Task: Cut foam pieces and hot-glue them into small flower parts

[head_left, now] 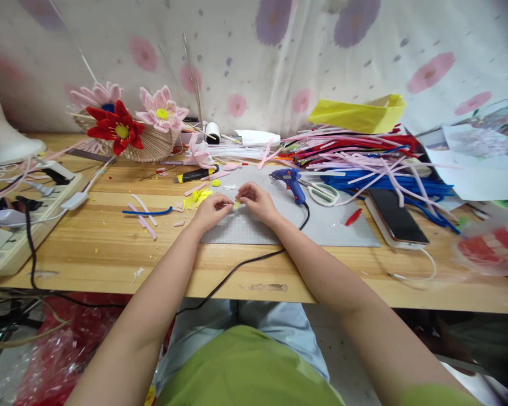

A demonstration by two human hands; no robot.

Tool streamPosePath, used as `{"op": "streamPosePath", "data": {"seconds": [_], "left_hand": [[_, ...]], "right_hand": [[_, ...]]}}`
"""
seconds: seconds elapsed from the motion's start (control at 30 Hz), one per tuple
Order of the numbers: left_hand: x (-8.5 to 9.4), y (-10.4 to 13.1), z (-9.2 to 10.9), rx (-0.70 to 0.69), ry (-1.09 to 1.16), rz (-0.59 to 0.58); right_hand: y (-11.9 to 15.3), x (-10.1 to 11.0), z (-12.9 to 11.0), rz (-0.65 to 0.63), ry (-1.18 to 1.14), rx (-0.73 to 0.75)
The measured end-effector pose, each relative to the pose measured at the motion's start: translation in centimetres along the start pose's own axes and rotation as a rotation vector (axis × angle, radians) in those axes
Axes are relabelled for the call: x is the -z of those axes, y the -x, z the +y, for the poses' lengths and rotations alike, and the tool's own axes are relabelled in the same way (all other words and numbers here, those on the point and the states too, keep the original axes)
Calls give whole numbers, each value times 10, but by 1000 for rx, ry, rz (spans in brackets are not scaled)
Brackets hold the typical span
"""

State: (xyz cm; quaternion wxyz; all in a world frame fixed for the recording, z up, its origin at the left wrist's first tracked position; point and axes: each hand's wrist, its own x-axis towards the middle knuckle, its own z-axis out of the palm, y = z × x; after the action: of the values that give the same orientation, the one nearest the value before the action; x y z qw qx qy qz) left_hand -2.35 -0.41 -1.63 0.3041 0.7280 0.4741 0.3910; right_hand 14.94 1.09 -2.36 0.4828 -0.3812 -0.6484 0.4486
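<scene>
Over the grey cutting mat (pixel 254 235), my left hand (pixel 210 212) and my right hand (pixel 259 203) face each other with fingertips close together. A small pale yellow piece (pixel 237 203) sits at the fingertips of my right hand, which pinches it. My left thumb and fingers are also pinched, right beside that piece; what lies between them is too small to make out. Yellow scraps (pixel 197 198) lie just beyond my left hand, near a small yellow disc (pixel 215 183). A blue glue gun (pixel 291 181) lies on the mat to the right of my right hand.
Scissors (pixel 324 194), a red petal-like piece (pixel 354 217) and a phone (pixel 397 215) lie to the right. Fuzzy stems (pixel 364 160) pile up behind. A yellow-black cutter (pixel 196 174), fuzzy flowers (pixel 121 131) and a power strip (pixel 34 225) are leftward. The glue gun's black cord (pixel 237 269) crosses the table edge.
</scene>
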Motion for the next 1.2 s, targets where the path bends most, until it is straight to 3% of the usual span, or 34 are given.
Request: {"op": "streamPosePath", "data": {"seconds": [0.4, 0.63, 0.77, 1.03, 1.2], "left_hand": [[-3, -3, 0, 105, 71, 31], [-9, -6, 1, 325, 284, 208], [-11, -6, 3, 367, 373, 252], [-10, -4, 4, 271, 225, 169], [-9, -4, 2, 167, 134, 149]], "right_hand": [[0, -3, 0, -38, 0, 23], [0, -1, 1, -23, -148, -45], [0, -1, 0, -49, -148, -83], [-3, -6, -1, 13, -139, -120], [-4, -6, -1, -41, -169, -139]]}}
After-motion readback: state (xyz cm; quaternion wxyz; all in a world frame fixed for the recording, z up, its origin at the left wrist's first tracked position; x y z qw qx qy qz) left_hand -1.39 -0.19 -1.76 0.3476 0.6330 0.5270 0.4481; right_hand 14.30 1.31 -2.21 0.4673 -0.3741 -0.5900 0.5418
